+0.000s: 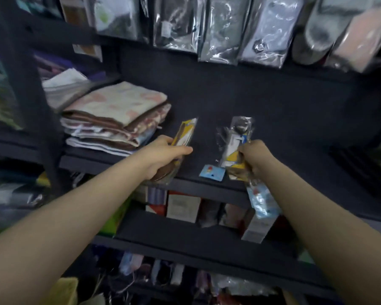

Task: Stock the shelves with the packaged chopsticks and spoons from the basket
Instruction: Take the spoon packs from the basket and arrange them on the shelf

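Both my hands reach over a dark shelf (273, 119) at mid height. My left hand (163, 157) grips a yellow and white cutlery pack (185, 132) that points away from me, its brown lower end sticking out under my palm. My right hand (256, 157) grips a bunch of clear packs (235, 137) with yellow and white cards; one shows a dark spoon bowl at its far end. A light blue pack (262, 203) hangs down below that hand. The picture is blurred and the basket is out of view.
Folded towels (117, 115) are stacked on the shelf's left part. A small blue tag (212, 172) lies at the shelf's front edge. Bagged goods (220, 29) hang above. Boxes (183, 208) fill the shelf below, and more packets (163, 269) lie lower still.
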